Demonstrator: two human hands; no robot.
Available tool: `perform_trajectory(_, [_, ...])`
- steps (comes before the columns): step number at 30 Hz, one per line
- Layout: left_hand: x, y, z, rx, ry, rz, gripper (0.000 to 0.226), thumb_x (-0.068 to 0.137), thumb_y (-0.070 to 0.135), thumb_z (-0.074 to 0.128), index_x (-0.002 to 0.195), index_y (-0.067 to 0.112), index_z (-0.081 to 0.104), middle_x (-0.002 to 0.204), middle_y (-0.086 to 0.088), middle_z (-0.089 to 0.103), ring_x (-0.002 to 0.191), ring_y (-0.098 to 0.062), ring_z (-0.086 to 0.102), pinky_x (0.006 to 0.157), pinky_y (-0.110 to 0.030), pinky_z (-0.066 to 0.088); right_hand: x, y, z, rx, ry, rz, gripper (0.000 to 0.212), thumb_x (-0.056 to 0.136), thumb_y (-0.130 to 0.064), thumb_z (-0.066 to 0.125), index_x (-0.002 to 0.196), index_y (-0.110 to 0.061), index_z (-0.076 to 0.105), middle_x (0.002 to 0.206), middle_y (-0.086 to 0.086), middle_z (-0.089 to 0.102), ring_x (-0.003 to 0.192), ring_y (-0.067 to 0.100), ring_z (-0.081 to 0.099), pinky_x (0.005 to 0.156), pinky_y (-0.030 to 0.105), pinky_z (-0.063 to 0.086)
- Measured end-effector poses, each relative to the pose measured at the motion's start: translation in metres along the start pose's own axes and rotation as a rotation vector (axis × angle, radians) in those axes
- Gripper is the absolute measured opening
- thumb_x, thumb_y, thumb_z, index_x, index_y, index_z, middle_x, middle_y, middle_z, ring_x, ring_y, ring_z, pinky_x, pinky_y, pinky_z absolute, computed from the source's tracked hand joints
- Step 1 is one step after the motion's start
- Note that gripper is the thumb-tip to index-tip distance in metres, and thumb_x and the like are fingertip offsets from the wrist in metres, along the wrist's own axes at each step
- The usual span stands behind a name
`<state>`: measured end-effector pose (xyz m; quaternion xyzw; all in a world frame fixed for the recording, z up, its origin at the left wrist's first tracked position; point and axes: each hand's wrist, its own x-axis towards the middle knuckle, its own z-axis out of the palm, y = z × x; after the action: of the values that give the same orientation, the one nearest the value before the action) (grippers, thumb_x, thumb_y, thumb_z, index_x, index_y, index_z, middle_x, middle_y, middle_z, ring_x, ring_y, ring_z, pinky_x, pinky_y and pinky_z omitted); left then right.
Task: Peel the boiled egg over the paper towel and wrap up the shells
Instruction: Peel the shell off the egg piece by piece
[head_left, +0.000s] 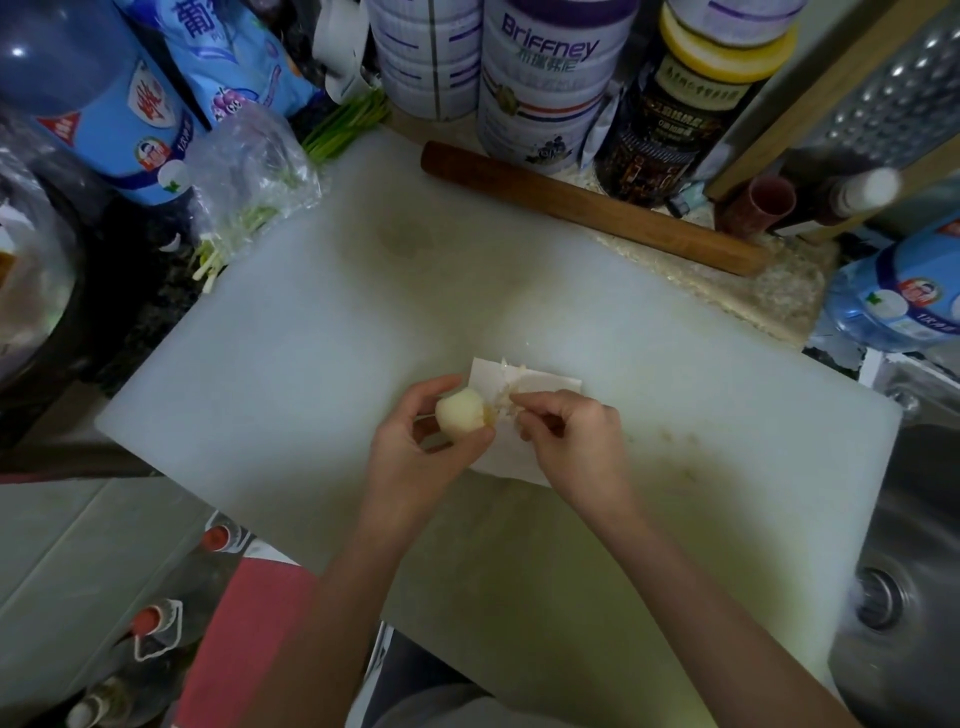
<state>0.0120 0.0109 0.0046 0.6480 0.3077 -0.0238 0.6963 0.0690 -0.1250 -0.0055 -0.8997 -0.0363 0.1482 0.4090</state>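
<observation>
Big white cutting board (311, 364) under everything, with the paper towel (511, 452) lying flat right below your grip. Your left hand (415, 452) is wrapped around the egg (461, 410), its long axis pointing off toward your right hand (566, 441), which sits just beside it, fingertips pinched together on a strip of shell (501, 402). Egg looks mostly bare, pale and smooth; the shell left is on the end facing that right hand, so I'd pull away rightward over the towel.
</observation>
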Motion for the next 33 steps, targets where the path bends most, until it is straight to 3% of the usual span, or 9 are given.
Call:
perform_trajectory(3, [0.001, -0.001, 0.002, 0.063, 0.028, 0.042, 0.043, 0.072, 0.004, 0.077, 0.109, 0.018, 0.062, 0.100, 0.001, 0.065, 0.088, -0.008, 0.062, 0.069, -0.013, 0.052, 0.000, 0.000, 0.000, 0.076, 0.007, 0.040, 0.019, 0.082, -0.011, 0.068, 0.099, -0.015, 0.074, 0.081, 0.002, 0.075, 0.070, 0.006, 0.066, 0.078, 0.015, 0.051])
perform_trajectory(7, [0.002, -0.002, 0.003, 0.149, 0.061, 0.091, 0.041, 0.071, 0.008, 0.077, 0.104, 0.025, 0.062, 0.108, -0.002, 0.062, 0.092, -0.008, 0.062, 0.070, -0.013, 0.052, -0.001, -0.003, 0.001, 0.074, 0.054, -0.034, 0.003, 0.077, -0.018, 0.073, 0.077, -0.015, 0.075, 0.076, -0.005, 0.074, 0.067, 0.003, 0.064, 0.066, 0.014, 0.050])
perform_trajectory(11, [0.003, -0.001, 0.003, 0.152, 0.070, 0.110, 0.042, 0.070, 0.006, 0.078, 0.100, 0.029, 0.060, 0.110, -0.005, 0.059, 0.094, -0.010, 0.061, 0.068, -0.012, 0.052, 0.000, -0.001, 0.002, 0.000, 0.105, 0.039, 0.016, 0.071, -0.023, 0.078, 0.064, -0.015, 0.066, 0.063, -0.008, 0.065, 0.056, 0.005, 0.059, 0.055, 0.015, 0.045])
perform_trajectory(15, [0.002, -0.001, 0.002, 0.159, 0.070, 0.141, 0.044, 0.069, 0.006, 0.078, 0.096, 0.035, 0.059, 0.110, -0.006, 0.059, 0.095, -0.010, 0.060, 0.067, -0.009, 0.050, -0.001, -0.003, 0.000, 0.030, 0.021, -0.003, 0.002, 0.078, -0.015, 0.073, 0.079, -0.014, 0.074, 0.077, -0.005, 0.070, 0.061, 0.000, 0.059, 0.060, 0.007, 0.044])
perform_trajectory(18, [0.000, -0.001, 0.003, 0.176, 0.085, 0.172, 0.046, 0.069, 0.007, 0.079, 0.093, 0.040, 0.057, 0.109, -0.005, 0.059, 0.096, -0.009, 0.060, 0.067, -0.009, 0.050, -0.004, -0.010, -0.004, 0.189, -0.042, 0.034, 0.012, 0.080, -0.021, 0.070, 0.091, -0.019, 0.075, 0.080, -0.015, 0.069, 0.068, -0.010, 0.061, 0.066, 0.002, 0.043])
perform_trajectory(21, [-0.002, -0.001, 0.004, 0.195, 0.075, 0.204, 0.048, 0.071, 0.006, 0.077, 0.092, 0.043, 0.055, 0.110, -0.005, 0.059, 0.095, -0.006, 0.060, 0.068, -0.009, 0.051, -0.006, -0.019, -0.006, 0.279, -0.101, 0.077, 0.020, 0.072, -0.031, 0.076, 0.090, -0.024, 0.074, 0.077, -0.018, 0.071, 0.071, -0.008, 0.064, 0.067, 0.005, 0.047])
perform_trajectory(29, [-0.006, -0.002, 0.004, 0.171, 0.032, 0.206, 0.045, 0.070, 0.007, 0.079, 0.094, 0.038, 0.057, 0.110, -0.002, 0.058, 0.091, 0.005, 0.058, 0.067, -0.008, 0.050, -0.009, -0.020, -0.008, 0.275, -0.091, 0.052, 0.011, 0.078, -0.010, 0.072, 0.079, -0.020, 0.076, 0.072, -0.019, 0.070, 0.070, -0.002, 0.067, 0.071, 0.010, 0.051])
perform_trajectory(33, [-0.007, -0.004, 0.003, 0.177, 0.011, 0.207, 0.044, 0.072, 0.005, 0.076, 0.094, 0.038, 0.057, 0.109, -0.001, 0.058, 0.090, 0.008, 0.058, 0.066, -0.007, 0.049, -0.010, -0.021, -0.008, 0.214, -0.080, 0.036, 0.011, 0.078, -0.009, 0.069, 0.074, -0.019, 0.073, 0.067, -0.015, 0.070, 0.063, -0.005, 0.064, 0.064, 0.006, 0.048])
